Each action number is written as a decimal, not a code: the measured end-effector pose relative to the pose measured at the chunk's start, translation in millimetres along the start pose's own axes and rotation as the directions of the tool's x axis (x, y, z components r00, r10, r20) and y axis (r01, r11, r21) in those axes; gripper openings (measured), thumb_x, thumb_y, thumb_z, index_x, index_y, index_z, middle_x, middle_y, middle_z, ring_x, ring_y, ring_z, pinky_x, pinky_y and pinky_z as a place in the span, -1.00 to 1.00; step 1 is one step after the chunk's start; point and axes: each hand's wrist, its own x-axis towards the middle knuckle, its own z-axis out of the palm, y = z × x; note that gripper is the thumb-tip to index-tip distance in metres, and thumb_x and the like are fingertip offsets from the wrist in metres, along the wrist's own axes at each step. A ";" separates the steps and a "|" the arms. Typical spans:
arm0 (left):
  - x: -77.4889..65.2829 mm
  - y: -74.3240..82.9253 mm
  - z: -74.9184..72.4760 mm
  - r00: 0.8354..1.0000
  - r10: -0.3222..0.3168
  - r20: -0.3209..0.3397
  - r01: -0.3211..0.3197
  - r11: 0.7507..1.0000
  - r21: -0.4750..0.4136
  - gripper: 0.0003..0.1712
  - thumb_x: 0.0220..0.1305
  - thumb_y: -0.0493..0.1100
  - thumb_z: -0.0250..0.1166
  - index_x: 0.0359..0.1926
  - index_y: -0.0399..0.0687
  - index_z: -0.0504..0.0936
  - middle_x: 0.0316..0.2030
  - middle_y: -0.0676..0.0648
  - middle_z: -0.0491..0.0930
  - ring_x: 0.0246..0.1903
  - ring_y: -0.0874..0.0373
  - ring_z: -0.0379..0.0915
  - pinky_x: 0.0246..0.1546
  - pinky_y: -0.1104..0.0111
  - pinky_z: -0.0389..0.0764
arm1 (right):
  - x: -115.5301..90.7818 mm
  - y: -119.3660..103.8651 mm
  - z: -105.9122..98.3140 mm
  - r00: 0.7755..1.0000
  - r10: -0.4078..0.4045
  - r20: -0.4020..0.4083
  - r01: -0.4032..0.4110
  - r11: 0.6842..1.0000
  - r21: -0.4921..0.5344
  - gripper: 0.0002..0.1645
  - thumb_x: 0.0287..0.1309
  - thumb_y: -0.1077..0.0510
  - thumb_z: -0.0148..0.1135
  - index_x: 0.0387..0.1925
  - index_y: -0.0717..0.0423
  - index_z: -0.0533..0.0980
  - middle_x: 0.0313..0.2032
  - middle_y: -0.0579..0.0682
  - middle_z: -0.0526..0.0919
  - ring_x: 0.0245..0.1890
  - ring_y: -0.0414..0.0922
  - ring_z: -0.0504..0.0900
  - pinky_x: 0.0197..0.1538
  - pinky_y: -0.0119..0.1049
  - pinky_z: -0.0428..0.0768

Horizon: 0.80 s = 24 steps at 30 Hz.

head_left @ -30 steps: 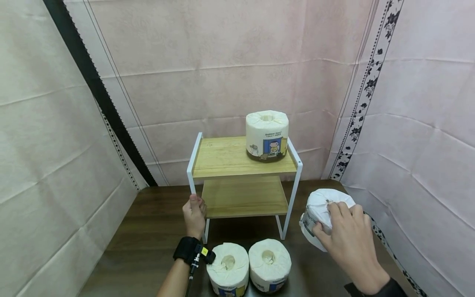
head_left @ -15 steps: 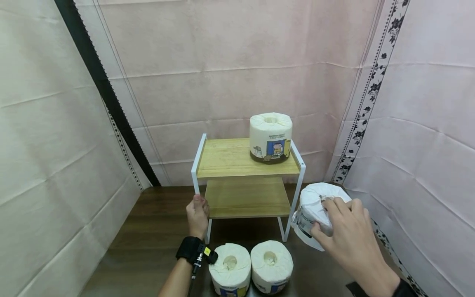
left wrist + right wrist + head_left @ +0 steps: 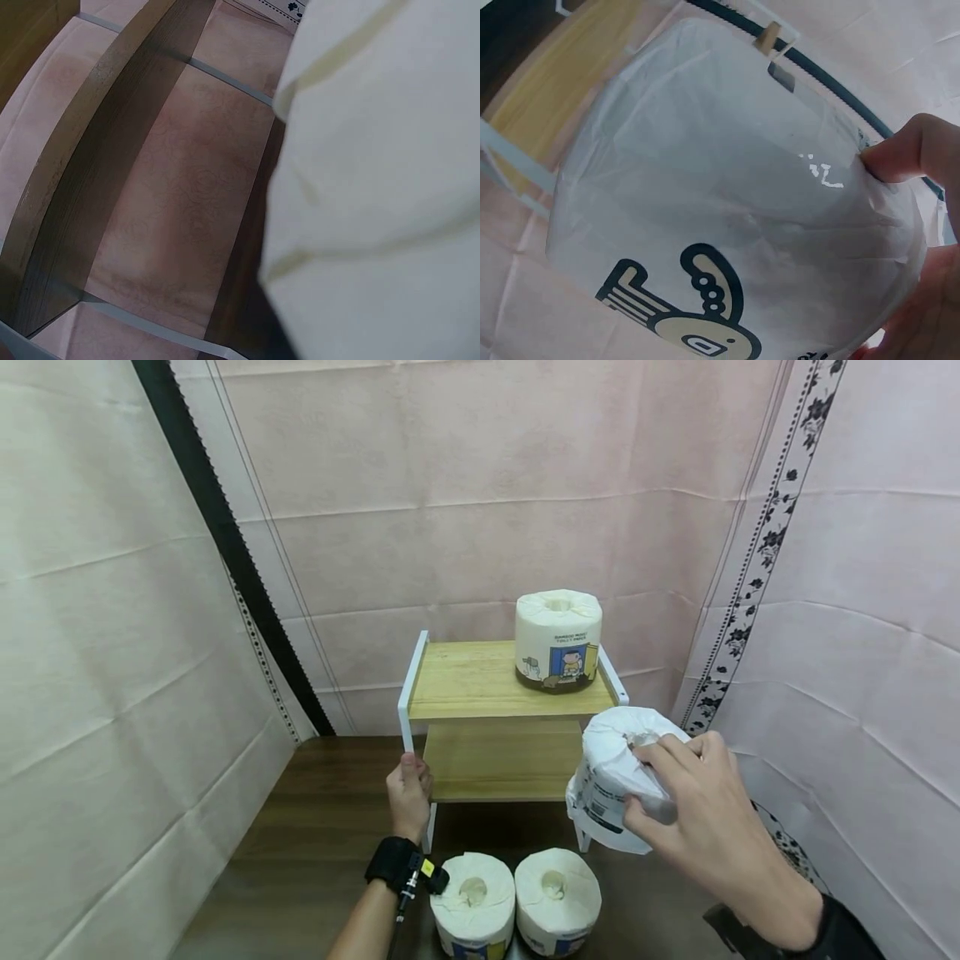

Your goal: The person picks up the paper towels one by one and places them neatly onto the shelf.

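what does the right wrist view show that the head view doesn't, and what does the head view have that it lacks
Only the right wrist view shows the thick-outlined drawing on the held roll.

Only the head view shows the left hand gripping the frame of the shelf unit, the roll on the top board, and, plainly, the left front roll and right front roll.

Both show the held roll, the right hand gripping it, part of the shelf unit, and the pinkish cloth.
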 end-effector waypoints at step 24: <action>-0.3 -4.0 0.6 1.000 0.008 0.008 -0.008 1.000 -0.012 -0.36 0.58 0.11 -0.27 -0.61 -0.21 0.19 -0.78 0.04 0.06 -0.82 0.18 -0.08 -0.80 0.34 -0.02 | 54.5 -25.2 -15.5 0.994 -0.092 0.053 0.080 0.975 0.205 -0.55 -0.21 0.15 0.35 -0.13 -0.07 0.57 -0.11 -0.29 0.56 -0.21 -0.18 0.14 -0.22 -0.20 0.14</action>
